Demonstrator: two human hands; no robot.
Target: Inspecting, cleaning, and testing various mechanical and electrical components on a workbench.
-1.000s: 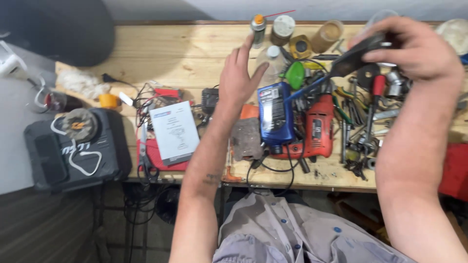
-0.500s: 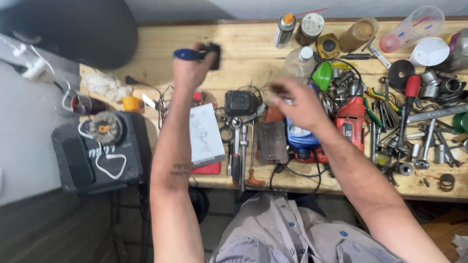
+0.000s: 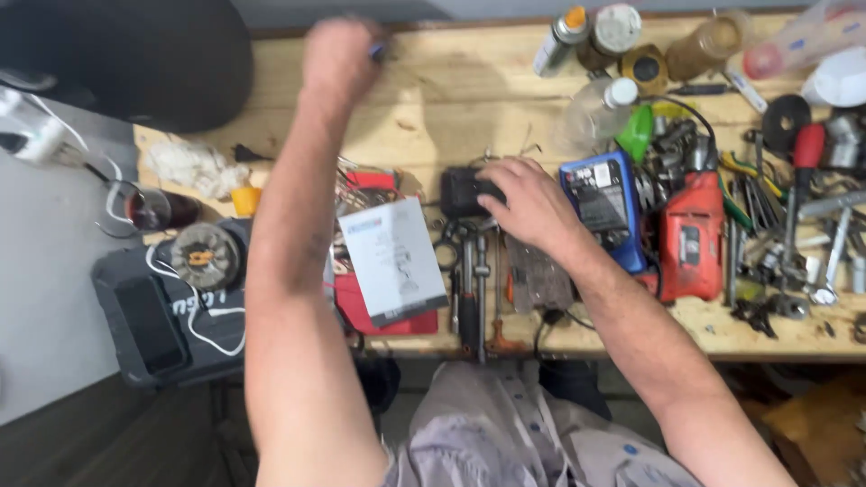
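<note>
Wooden counter (image 3: pixel 451 99) crowded with tools along its right side. Left hand (image 3: pixel 338 59), blurred, is curled round a small blue-tipped thing (image 3: pixel 377 51) at the far edge; its long axis cannot be made out. Right hand (image 3: pixel 528 203) lies fingers spread on a black box (image 3: pixel 462 191) mid-counter, half covering it, beside a blue meter (image 3: pixel 603 207).

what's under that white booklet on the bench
The white booklet lies on a flat red case whose edge shows below it; tangled wires show above its top edge. Anything under its middle is covered.
</note>
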